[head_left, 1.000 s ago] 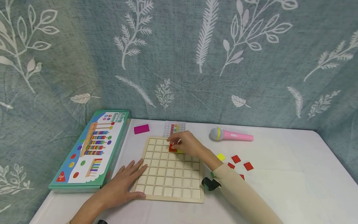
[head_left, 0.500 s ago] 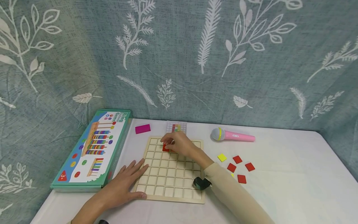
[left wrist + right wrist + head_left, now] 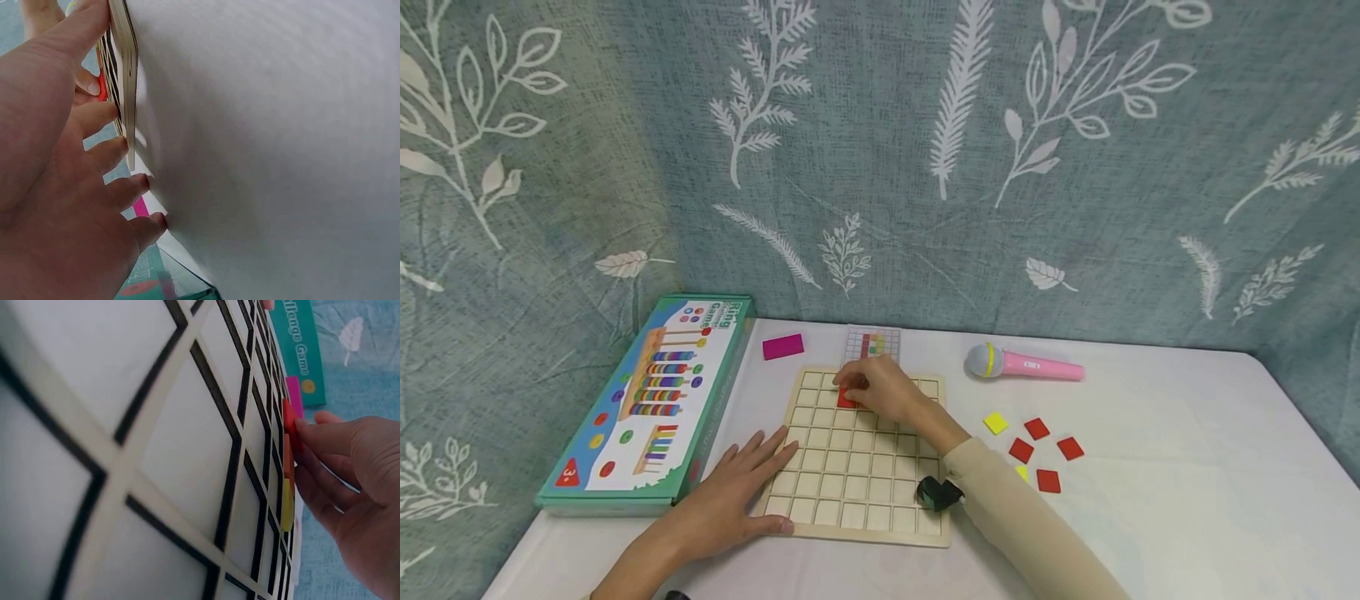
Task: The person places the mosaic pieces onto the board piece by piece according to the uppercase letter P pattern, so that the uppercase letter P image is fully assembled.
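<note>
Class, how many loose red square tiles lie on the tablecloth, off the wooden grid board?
4: red tiles and, clustered right of the wooden grid board, beside the right sleeve, which may hide others.

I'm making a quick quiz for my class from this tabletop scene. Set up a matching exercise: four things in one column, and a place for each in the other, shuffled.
1. toy microphone
2. game box
3. left hand
4. magenta card

a. left edge of the table
b. near left corner of the wooden grid board
c. far side, right of the board
d. between box and pattern card

Pairs: 1-c, 2-a, 3-b, 4-d
</note>
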Demonstrator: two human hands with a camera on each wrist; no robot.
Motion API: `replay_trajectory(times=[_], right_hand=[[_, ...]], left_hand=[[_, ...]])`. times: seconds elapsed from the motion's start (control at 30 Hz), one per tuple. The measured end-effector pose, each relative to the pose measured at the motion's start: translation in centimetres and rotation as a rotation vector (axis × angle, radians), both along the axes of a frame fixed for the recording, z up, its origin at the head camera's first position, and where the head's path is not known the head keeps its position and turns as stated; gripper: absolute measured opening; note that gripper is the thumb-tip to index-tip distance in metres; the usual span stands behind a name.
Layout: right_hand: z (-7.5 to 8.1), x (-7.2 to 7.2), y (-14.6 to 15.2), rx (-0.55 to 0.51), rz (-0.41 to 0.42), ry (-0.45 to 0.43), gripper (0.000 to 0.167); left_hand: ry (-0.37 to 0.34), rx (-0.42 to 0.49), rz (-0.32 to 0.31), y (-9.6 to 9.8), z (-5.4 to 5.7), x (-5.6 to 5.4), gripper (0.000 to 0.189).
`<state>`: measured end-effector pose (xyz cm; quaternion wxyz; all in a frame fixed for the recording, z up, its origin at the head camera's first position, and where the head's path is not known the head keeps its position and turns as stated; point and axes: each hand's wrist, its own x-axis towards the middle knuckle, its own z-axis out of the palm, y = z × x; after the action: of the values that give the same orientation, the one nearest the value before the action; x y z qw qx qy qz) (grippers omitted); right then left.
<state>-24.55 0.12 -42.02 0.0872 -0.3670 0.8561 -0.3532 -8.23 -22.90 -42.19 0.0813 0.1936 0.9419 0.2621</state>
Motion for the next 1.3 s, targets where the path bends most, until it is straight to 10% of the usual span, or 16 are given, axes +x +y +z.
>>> replay_trajectory(times=[0.8,1.3], right_hand=[[4.0,1.0,4.4,0.009,0.114,0.050,0.021],[3.8,1.8,13.6,0.052,-0.018,0.049,0.021]], left_hand=[[-0.020,0.011,0.004,0.1,0.1,0.0,0.095],[-0.007,0.014,0.003,0.2,0.1,0.0,0.094]])
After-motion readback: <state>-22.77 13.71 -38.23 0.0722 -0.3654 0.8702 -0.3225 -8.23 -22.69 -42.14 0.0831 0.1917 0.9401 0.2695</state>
